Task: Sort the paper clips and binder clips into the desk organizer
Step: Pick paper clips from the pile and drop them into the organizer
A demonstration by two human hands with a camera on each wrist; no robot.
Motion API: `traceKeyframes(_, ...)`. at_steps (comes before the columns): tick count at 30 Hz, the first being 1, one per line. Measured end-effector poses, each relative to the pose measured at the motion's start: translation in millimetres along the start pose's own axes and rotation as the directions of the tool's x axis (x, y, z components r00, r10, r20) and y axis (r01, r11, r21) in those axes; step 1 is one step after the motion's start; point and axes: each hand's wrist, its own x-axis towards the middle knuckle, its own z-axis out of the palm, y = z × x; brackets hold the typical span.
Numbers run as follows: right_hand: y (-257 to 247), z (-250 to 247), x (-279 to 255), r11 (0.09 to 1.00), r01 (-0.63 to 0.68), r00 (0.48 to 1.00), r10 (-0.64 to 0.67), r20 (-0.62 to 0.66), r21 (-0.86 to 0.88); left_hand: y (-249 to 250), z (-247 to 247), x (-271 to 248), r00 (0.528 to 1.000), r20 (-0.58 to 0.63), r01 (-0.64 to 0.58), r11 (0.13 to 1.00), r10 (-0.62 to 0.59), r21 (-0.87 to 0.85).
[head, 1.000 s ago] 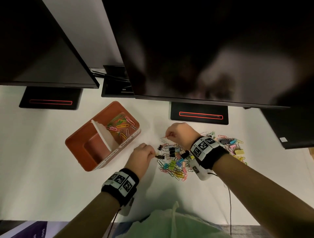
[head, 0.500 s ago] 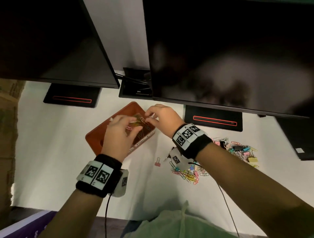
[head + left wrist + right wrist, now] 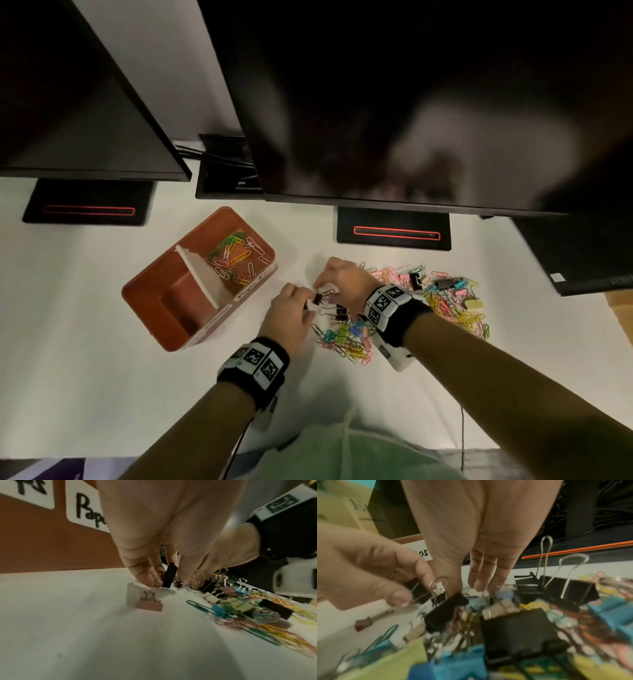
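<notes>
The orange-brown desk organizer (image 3: 147, 291) stands left of centre; its far compartment holds several coloured paper clips (image 3: 236, 257), and the near one looks bare. A mixed pile of paper and binder clips (image 3: 445, 308) lies to its right. At the pile's left edge my left hand (image 3: 308, 301) pinches a black binder clip (image 3: 169, 576) by its wire handles, just above the desk. My right hand (image 3: 322, 284) reaches down beside it, fingertips (image 3: 477, 585) on the pile (image 3: 513, 628). Whether they pinch anything is unclear. A small brown binder clip (image 3: 150, 605) stands alone nearby.
Two dark monitors hang over the back of the white desk, their black stands (image 3: 394, 229) and a cable box (image 3: 226, 168) behind the organizer. The organizer's near wall (image 3: 51, 540) bears white labels. A green cloth (image 3: 342, 452) lies at the desk's front edge.
Half a second ago both hands were over the organizer's far compartment. They have come back right to the pile, and my left hand has taken hold of a black binder clip.
</notes>
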Motion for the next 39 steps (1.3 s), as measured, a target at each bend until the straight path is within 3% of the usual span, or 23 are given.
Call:
traceKeyframes(4,6,4,0,1.000,0.007,1.000,-0.006,-0.030,0.012,-5,-13,2,0.981,-0.146,-0.112,0.988,0.127,0.104)
traceKeyframes(7,11,2,0,1.000,-0.008,1.000,0.008,-0.007,0.022,-2,-17,-12,0.971,-0.071,-0.221,0.971,0.227,0.089)
traceKeyframes(9,11,0,0,0.999,-0.035,0.999,0.035,-0.006,0.032,1,-8,-24,0.972,0.072,-0.226,0.973,0.223,0.042)
traceKeyframes(11,11,-2,1,0.997,-0.064,0.998,0.064,0.001,0.040,1,7,-31,0.973,0.137,-0.194,0.980,0.187,0.039)
traceKeyframes(14,10,-3,2,0.997,-0.079,0.996,0.079,0.037,-0.006,-2,27,-27,0.985,0.123,-0.130,0.989,0.121,0.074)
traceKeyframes(21,9,-5,-3,0.999,-0.043,0.999,0.043,0.031,-0.019,-4,34,-16,0.987,0.090,-0.143,0.987,0.136,0.079)
traceKeyframes(25,13,-13,-8,0.998,-0.002,0.996,0.007,-0.092,0.062,-3,34,-11,0.981,0.136,-0.157,0.978,0.138,0.140)
traceKeyframes(31,12,-27,-24,0.990,0.099,0.946,-0.063,-0.317,0.099,-2,33,-13,0.970,0.138,-0.221,0.963,0.200,0.157)
traceKeyframes(36,-9,-40,-22,0.983,0.144,0.915,-0.089,-0.393,0.114,3,8,-21,0.979,0.104,-0.177,0.984,0.174,0.026)
traceKeyframes(39,-37,-50,-11,0.971,0.199,0.896,-0.126,-0.426,0.133,5,-32,-36,0.991,-0.008,-0.133,0.984,0.133,-0.119)
